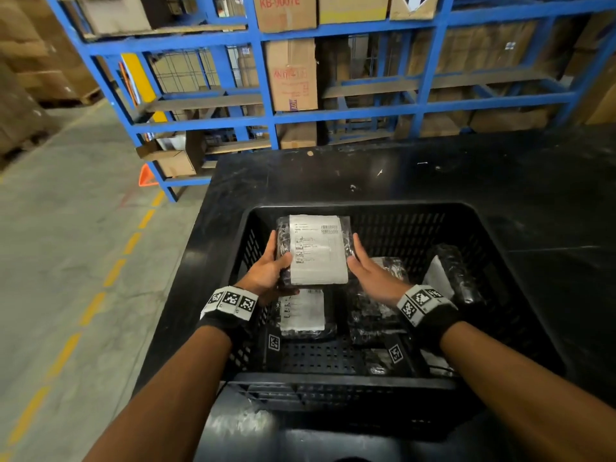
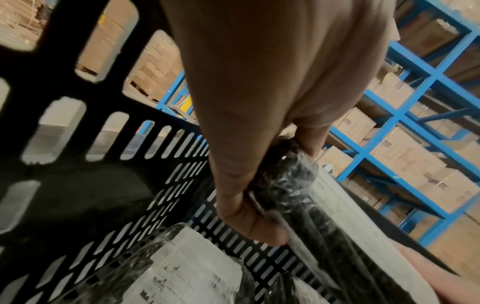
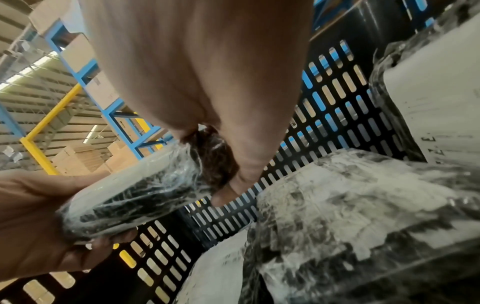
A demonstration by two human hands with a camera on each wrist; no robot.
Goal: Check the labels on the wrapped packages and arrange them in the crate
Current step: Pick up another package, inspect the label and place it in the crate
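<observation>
Both hands hold one wrapped package point(image 1: 316, 251) above the black crate point(image 1: 520, 261), its white label facing up. My left hand point(image 1: 278, 261) grips the left edge, thumb on top and fingers underneath. My right hand point(image 1: 358, 256) pinches the right edge, thumb on the label's side. In the left wrist view my left hand point(image 2: 249, 197) clamps the package point(image 2: 301, 205) by its dark, film-wrapped side. Seen from the right wrist, my right hand point(image 3: 233, 176) holds the far end of the package point(image 3: 135, 201). Three more wrapped packages lie in the crate: one label-up point(image 1: 301, 315), one beside it point(image 1: 376, 315), one leaning upright point(image 1: 458, 275).
The crate stands on a black table point(image 1: 433, 175). Blue racking point(image 1: 266, 78) loaded with cardboard boxes rises behind the table. A concrete aisle with a dashed yellow line point(image 1: 113, 271) runs along the left. The crate's near floor point(image 1: 316, 358) is bare.
</observation>
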